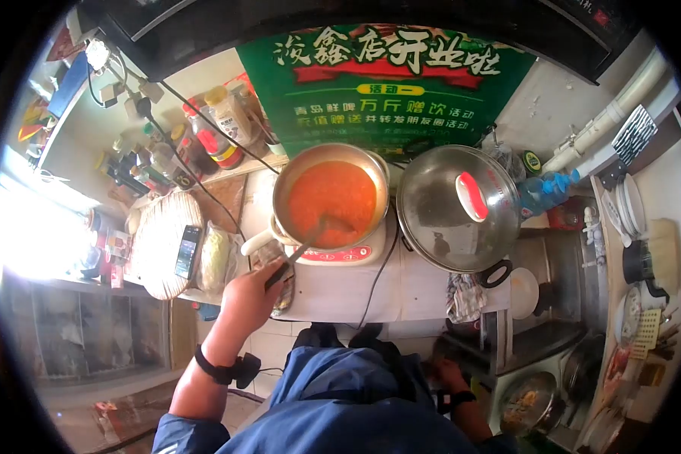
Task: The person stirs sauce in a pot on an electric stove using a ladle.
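My left hand (254, 293) is wrapped round the dark handle of a spatula (301, 248), whose blade lies in the orange-red soup (333, 198). The soup fills a light-coloured pot (278, 198) with a pale handle (257, 242). Under the pot is a white and red electric cooker (339, 255). My right hand (448, 374) hangs low at my right side, in shadow, and its fingers are too dark to make out.
Right of the pot stands a wide pan with a glass lid (439, 204). A round wooden board (159, 261) bearing a phone (187, 251) and a cabbage (216, 257) is at the left. Bottles (223, 144) stand behind. Patterned cloths (466, 296) hang at the counter edge.
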The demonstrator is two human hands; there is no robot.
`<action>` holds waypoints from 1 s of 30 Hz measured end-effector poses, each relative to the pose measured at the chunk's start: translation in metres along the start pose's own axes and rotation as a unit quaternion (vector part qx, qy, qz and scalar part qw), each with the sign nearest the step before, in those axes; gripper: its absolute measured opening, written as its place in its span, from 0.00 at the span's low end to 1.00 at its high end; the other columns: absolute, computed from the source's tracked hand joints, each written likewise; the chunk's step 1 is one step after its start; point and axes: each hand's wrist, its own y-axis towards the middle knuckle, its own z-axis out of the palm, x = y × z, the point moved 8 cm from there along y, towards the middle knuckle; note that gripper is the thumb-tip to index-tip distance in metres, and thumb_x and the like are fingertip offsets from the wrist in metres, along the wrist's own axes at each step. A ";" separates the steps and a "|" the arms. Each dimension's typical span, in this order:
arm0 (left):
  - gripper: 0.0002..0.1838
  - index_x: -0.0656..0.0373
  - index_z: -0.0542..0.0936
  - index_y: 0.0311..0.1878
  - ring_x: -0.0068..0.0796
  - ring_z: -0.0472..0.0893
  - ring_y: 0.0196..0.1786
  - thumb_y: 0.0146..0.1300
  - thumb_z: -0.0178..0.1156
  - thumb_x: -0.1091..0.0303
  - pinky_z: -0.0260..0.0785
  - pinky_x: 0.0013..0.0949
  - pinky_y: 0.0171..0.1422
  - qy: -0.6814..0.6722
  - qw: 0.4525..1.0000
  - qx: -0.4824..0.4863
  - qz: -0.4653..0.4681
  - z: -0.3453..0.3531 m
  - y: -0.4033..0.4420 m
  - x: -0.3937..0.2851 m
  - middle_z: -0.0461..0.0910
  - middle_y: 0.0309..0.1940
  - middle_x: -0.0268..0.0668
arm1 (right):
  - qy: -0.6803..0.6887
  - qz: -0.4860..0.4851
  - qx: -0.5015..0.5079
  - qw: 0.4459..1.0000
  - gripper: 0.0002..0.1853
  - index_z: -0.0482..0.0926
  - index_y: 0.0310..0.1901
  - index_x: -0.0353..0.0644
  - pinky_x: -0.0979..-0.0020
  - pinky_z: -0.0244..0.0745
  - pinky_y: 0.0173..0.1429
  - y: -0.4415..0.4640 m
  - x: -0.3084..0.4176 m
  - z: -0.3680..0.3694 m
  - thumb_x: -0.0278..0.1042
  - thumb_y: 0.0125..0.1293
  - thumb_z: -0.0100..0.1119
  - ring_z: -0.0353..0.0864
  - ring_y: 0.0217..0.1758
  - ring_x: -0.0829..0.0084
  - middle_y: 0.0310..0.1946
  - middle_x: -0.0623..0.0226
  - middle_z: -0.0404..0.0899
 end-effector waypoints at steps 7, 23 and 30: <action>0.25 0.43 0.82 0.70 0.57 0.88 0.48 0.71 0.65 0.58 0.79 0.53 0.52 0.005 1.000 -0.012 0.006 0.009 0.016 0.011 0.88 0.43 0.51 | -0.007 -0.063 -0.061 0.996 0.17 0.88 0.54 0.53 0.50 0.84 0.57 -0.001 0.005 -0.007 0.42 0.64 0.70 0.89 0.50 0.48 0.45 0.56 0.90; 0.22 0.52 0.83 0.66 0.59 0.88 0.45 0.69 0.66 0.65 0.81 0.51 0.51 -0.050 0.996 -0.018 0.071 -0.059 0.010 0.062 0.88 0.41 0.54 | 0.380 0.087 -0.050 0.920 0.16 0.85 0.51 0.36 0.58 0.86 0.35 -0.041 0.117 0.001 0.41 0.80 0.56 0.92 0.34 0.59 0.36 0.53 0.88; 0.21 0.50 0.84 0.64 0.58 0.88 0.44 0.69 0.67 0.61 0.80 0.54 0.50 0.064 0.994 0.021 0.088 -0.058 0.027 0.075 0.88 0.39 0.51 | 0.069 0.045 0.044 0.996 0.11 0.85 0.44 0.44 0.57 0.83 0.41 -0.058 0.172 0.030 0.43 0.73 0.64 0.89 0.39 0.62 0.36 0.65 0.88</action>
